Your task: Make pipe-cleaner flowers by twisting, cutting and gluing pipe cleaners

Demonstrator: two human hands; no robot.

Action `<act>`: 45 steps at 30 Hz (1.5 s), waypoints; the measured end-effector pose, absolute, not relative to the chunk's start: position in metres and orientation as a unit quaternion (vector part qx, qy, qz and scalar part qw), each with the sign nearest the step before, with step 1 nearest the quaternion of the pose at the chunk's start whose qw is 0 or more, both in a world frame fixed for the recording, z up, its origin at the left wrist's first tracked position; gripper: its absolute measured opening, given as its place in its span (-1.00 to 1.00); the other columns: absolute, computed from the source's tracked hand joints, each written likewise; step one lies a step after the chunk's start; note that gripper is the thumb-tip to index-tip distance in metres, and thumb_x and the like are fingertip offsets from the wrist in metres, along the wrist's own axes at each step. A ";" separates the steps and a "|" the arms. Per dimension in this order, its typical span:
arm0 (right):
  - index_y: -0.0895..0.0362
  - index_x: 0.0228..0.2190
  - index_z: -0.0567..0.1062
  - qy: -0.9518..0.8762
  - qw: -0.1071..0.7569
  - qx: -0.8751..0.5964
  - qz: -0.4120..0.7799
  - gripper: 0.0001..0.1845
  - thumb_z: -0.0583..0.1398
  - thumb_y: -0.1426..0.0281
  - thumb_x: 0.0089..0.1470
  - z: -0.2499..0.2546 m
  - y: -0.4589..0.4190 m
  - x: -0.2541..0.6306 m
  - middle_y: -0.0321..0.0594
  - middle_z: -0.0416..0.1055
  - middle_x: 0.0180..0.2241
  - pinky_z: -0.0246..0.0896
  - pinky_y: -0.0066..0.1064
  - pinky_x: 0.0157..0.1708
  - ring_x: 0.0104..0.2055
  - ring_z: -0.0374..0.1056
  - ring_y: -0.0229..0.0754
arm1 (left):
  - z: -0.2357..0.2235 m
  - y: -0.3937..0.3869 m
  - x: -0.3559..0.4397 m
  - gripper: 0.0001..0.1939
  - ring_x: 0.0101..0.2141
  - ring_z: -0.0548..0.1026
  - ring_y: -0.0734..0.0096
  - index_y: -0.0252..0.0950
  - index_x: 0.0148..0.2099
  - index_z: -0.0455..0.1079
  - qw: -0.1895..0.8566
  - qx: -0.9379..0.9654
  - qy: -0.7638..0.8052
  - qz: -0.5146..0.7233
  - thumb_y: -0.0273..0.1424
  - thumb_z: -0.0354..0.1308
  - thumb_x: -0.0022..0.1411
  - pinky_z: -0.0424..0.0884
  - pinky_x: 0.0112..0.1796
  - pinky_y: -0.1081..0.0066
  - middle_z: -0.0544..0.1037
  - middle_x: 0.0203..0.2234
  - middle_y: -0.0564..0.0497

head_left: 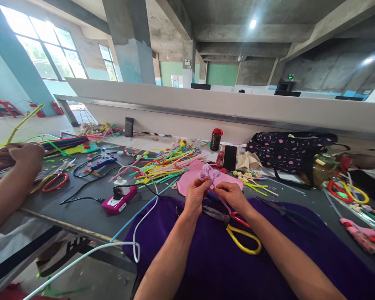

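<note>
In the head view, my left hand (197, 195) is closed in a pinch at the base of a lilac pipe-cleaner flower (207, 168) with several rolled balls at its top. My right hand (233, 195) meets it from the other side, fingertips pinched on the flower's stem (225, 205), which trails below. The exact contact between the fingertips is partly hidden. Beneath both hands lies a pink sheet (187, 174). Scissors (244, 241) with one yellow and one red handle rest just below my right hand on dark purple cloth (206, 258).
Loose coloured pipe cleaners (162, 166) cover the table behind. A magenta power strip (120, 203) with cables sits left. A bottle (216, 139), a phone (230, 157) and a dotted bag (289, 152) stand at the back. At far left, another person's hand (26, 158) holds a yellow-green pipe cleaner.
</note>
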State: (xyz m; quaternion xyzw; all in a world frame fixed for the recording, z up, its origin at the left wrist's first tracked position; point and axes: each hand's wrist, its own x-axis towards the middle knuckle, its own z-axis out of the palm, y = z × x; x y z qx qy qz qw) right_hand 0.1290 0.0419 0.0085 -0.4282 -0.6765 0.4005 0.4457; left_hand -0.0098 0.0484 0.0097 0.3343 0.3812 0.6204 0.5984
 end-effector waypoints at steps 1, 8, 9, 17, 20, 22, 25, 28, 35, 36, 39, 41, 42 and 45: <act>0.17 -0.57 0.42 -0.679 0.443 -0.429 0.399 -0.79 0.16 0.26 -0.09 0.008 0.041 0.129 -0.39 0.19 -0.68 -0.09 -0.50 -0.64 -0.64 0.05 -0.36 | 0.010 0.048 -0.010 -0.70 -0.55 0.38 0.59 -0.34 -0.42 0.41 0.598 0.336 0.380 0.621 -0.33 0.34 -0.26 0.26 -0.55 0.59 0.44 -0.54 0.09; 0.18 -0.56 0.43 -0.717 0.409 -0.451 0.339 -0.75 0.12 0.27 -0.03 0.019 0.043 0.134 -0.40 0.18 -0.70 -0.08 -0.54 -0.64 -0.65 0.05 -0.38 | 0.016 0.043 -0.008 -0.68 -0.55 0.39 0.57 -0.35 -0.39 0.42 0.611 0.394 0.371 0.578 -0.28 0.32 -0.22 0.28 -0.53 0.57 0.46 -0.53 0.07; 0.18 -0.54 0.44 -0.725 0.405 -0.453 0.325 -0.75 0.11 0.27 -0.01 0.024 0.044 0.138 -0.40 0.19 -0.69 -0.07 -0.54 -0.64 -0.65 0.07 -0.38 | 0.017 0.043 -0.008 -0.68 -0.52 0.40 0.55 -0.35 -0.36 0.42 0.617 0.417 0.367 0.558 -0.27 0.30 -0.20 0.27 -0.52 0.57 0.47 -0.49 0.05; 0.13 -0.42 0.50 -0.773 0.352 -0.526 0.048 -0.76 0.08 0.28 0.05 0.060 0.053 0.240 -0.28 0.35 -0.46 0.05 -0.52 -0.43 -0.43 0.24 -0.31 | 0.015 0.037 -0.002 -0.64 -0.35 0.45 0.37 -0.34 -0.28 0.44 0.628 0.508 0.393 0.439 -0.21 0.24 -0.12 0.26 -0.48 0.53 0.52 -0.38 -0.07; 0.13 -0.39 0.52 -0.751 0.272 -0.602 -0.018 -0.72 0.05 0.29 0.08 0.047 0.068 0.285 -0.24 0.37 -0.39 0.05 -0.51 -0.39 -0.36 0.27 -0.27 | 0.017 0.034 0.001 -0.66 -0.39 0.43 0.41 -0.35 -0.29 0.43 0.633 0.521 0.385 0.424 -0.21 0.23 -0.09 0.26 -0.47 0.53 0.51 -0.41 -0.06; 0.10 -0.34 0.52 -0.728 0.181 -0.660 -0.042 -0.69 0.01 0.28 0.10 0.033 0.081 0.304 -0.23 0.38 -0.40 0.03 -0.52 -0.40 -0.35 0.28 -0.26 | 0.018 0.032 0.004 -0.68 -0.42 0.42 0.45 -0.36 -0.31 0.43 0.635 0.531 0.380 0.412 -0.22 0.22 -0.08 0.24 -0.48 0.54 0.51 -0.44 -0.04; 0.09 -0.31 0.52 -0.706 0.111 -0.697 -0.054 -0.66 -0.02 0.27 0.12 0.013 0.099 0.314 -0.22 0.40 -0.37 0.02 -0.52 -0.41 -0.32 0.29 -0.24 | 0.017 0.031 0.007 -0.70 -0.47 0.40 0.50 -0.35 -0.35 0.43 0.639 0.540 0.378 0.397 -0.22 0.22 -0.08 0.22 -0.50 0.55 0.50 -0.48 -0.01; 0.08 -0.34 0.52 -0.699 0.094 -0.706 -0.057 -0.64 -0.04 0.26 0.13 0.001 0.115 0.314 -0.21 0.41 -0.32 0.03 -0.51 -0.40 -0.29 0.29 -0.23 | 0.016 0.031 0.008 -0.72 -0.49 0.40 0.51 -0.34 -0.37 0.43 0.634 0.550 0.379 0.391 -0.22 0.21 -0.07 0.23 -0.50 0.54 0.50 -0.49 0.02; 0.04 -0.19 0.45 -0.683 0.030 -0.727 -0.063 -0.68 -0.02 0.28 0.11 -0.019 0.139 0.313 -0.17 0.36 -0.16 0.08 -0.43 -0.29 -0.19 0.28 -0.14 | 0.017 0.030 0.007 -0.74 -0.49 0.38 0.51 -0.34 -0.37 0.43 0.621 0.574 0.377 0.378 -0.22 0.18 -0.03 0.22 -0.49 0.53 0.50 -0.47 0.01; 0.04 -0.16 0.43 -0.681 0.023 -0.729 -0.064 -0.68 -0.02 0.29 0.11 -0.022 0.141 0.313 -0.15 0.35 -0.14 0.09 -0.41 -0.28 -0.18 0.28 -0.13 | 0.017 0.030 0.007 -0.74 -0.50 0.37 0.52 -0.33 -0.37 0.43 0.619 0.576 0.377 0.377 -0.22 0.18 -0.03 0.22 -0.49 0.53 0.50 -0.48 0.01; 0.07 -0.14 0.42 -0.675 0.004 -0.735 -0.064 -0.67 -0.01 0.31 0.10 -0.028 0.145 0.314 -0.10 0.35 -0.15 0.11 -0.39 -0.29 -0.19 0.30 -0.11 | 0.016 0.029 0.007 -0.75 -0.50 0.36 0.52 -0.34 -0.38 0.43 0.617 0.583 0.371 0.376 -0.23 0.17 -0.02 0.22 -0.49 0.53 0.49 -0.49 0.00; 0.09 -0.19 0.45 -0.672 -0.006 -0.738 -0.062 -0.68 -0.01 0.31 0.10 -0.031 0.147 0.313 -0.08 0.35 -0.17 0.12 -0.38 -0.30 -0.21 0.31 -0.10 | 0.016 0.029 0.007 -0.75 -0.49 0.36 0.51 -0.34 -0.38 0.42 0.616 0.587 0.368 0.375 -0.23 0.16 -0.01 0.22 -0.48 0.53 0.49 -0.48 0.00; 0.10 -0.21 0.46 -0.670 -0.008 -0.740 -0.062 -0.68 -0.01 0.30 0.10 -0.031 0.147 0.313 -0.07 0.34 -0.18 0.12 -0.38 -0.30 -0.22 0.31 -0.10 | 0.015 0.029 0.007 -0.75 -0.49 0.35 0.51 -0.34 -0.38 0.42 0.615 0.589 0.367 0.373 -0.23 0.16 0.00 0.22 -0.48 0.53 0.49 -0.48 0.00; 0.09 -0.23 0.47 -0.666 -0.001 -0.743 -0.068 -0.67 -0.03 0.28 0.12 -0.030 0.145 0.313 -0.09 0.33 -0.18 0.11 -0.39 -0.30 -0.23 0.31 -0.12 | 0.015 0.030 0.007 -0.75 -0.51 0.34 0.52 -0.34 -0.38 0.42 0.614 0.595 0.365 0.369 -0.23 0.15 0.01 0.22 -0.48 0.52 0.49 -0.48 0.00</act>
